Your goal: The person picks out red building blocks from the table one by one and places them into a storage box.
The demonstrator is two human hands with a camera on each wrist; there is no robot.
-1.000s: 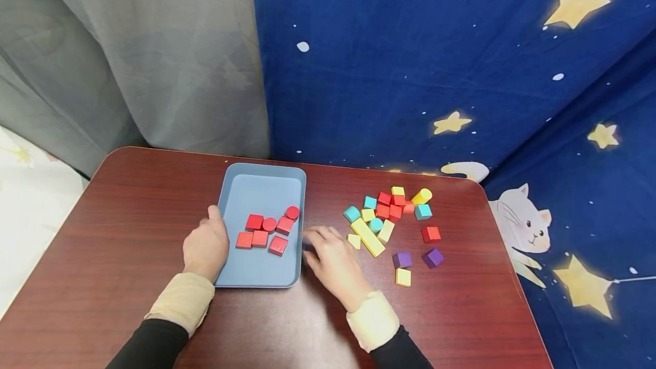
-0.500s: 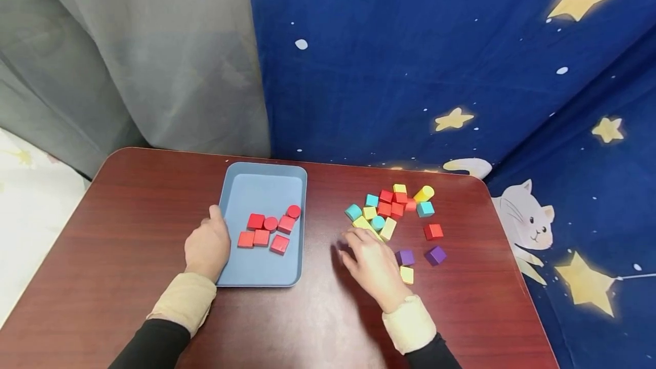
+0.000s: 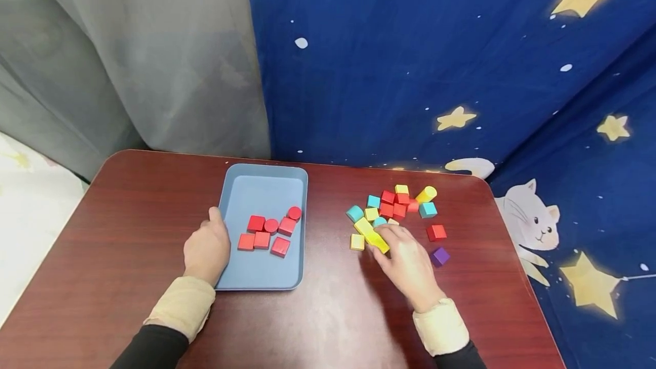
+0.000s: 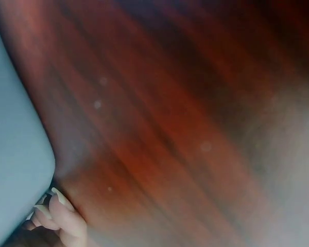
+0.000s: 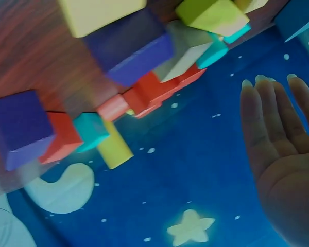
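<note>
My left hand (image 3: 207,249) grips the left rim of the blue-grey tray (image 3: 266,275); in the left wrist view its curled fingers (image 4: 67,216) show at the tray's edge. Inside the tray lie several red blocks (image 3: 262,240), some square and some round. My right hand (image 3: 407,261) is at the near end of a long yellow block (image 3: 365,229), thumb and fingers to either side of it. In the right wrist view the right hand's fingers look straight, with nothing between them. The hand hides part of the cream block (image 3: 393,222) and whatever lies beneath it.
Past the right hand lies a cluster of red blocks (image 3: 399,210), teal blocks (image 3: 427,209) and a yellow cylinder (image 3: 426,194). A purple block (image 3: 439,256) lies to its right. A small yellow block (image 3: 357,242) is left of the hand. Curtains hang behind the table (image 3: 328,323).
My right hand has moved right from beside the tray to the long yellow block, covering one purple block and a small yellow one. The left hand stays on the tray.
</note>
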